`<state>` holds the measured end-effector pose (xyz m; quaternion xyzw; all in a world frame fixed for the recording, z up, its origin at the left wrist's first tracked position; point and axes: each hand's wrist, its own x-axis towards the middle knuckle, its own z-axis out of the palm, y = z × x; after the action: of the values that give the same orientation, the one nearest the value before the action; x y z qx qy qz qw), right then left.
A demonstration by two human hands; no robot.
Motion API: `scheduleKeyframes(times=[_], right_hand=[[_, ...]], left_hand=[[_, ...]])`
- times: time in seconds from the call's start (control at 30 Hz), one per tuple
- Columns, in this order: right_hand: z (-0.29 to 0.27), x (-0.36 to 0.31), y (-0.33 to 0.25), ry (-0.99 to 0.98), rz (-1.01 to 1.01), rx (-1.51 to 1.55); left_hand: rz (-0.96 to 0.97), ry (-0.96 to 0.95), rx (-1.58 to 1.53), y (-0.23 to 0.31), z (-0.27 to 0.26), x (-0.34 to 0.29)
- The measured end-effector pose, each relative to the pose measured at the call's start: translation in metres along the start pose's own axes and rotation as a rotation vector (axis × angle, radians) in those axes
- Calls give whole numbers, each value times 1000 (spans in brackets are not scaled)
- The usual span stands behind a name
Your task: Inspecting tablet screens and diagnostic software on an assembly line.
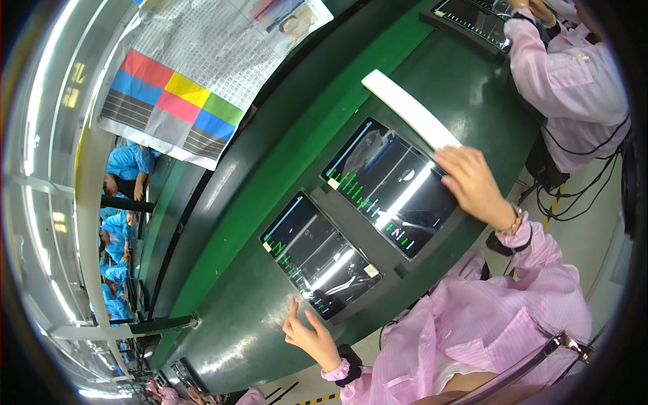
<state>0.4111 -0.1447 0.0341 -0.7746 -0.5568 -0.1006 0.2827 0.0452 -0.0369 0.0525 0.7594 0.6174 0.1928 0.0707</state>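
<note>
Two dark glossy display panels lie side by side on a black tray (352, 228) on the green bench. Both show green and white marks along one edge. My right hand (474, 185), fingers stretched out, is over the far right corner of the larger right panel (398, 177). It overlaps the near end of a long white strip (408, 108); whether it touches the strip I cannot tell. Beside the lower left corner of the left panel (314, 253), my left hand (312, 337) hovers with spread fingers and nothing in it. Each wrist wears a black band.
A printed sheet with colour blocks (179, 94) hangs at the upper left. At the upper right a co-worker in a pink sleeve (550, 74) handles another panel (472, 23). Cables (574, 202) hang at the right. People in blue (125, 162) sit beyond the bench.
</note>
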Motion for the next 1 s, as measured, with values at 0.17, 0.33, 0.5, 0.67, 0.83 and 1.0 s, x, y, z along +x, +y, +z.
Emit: scheduleKeyframes(times=[0.17, 0.33, 0.5, 0.67, 0.83, 1.0], right_hand=[[13, -20, -51, -136, -339, 199], [25, -22, -64, -168, -362, 243], [14, -21, -63, -149, -266, 245], [12, -19, -67, -169, -191, 209], [-6, -16, -45, -234, -116, -37], [-19, -24, -25, -322, 11, -126]], left_hand=[[56, -9, 0, -7, 8, 0], [52, 8, 7, -17, 4, -4], [32, 6, -32, -19, 7, -6], [24, -11, -32, -23, 4, -10], [69, -137, -203, -26, 10, -10], [108, -278, -230, -23, 23, -17]])
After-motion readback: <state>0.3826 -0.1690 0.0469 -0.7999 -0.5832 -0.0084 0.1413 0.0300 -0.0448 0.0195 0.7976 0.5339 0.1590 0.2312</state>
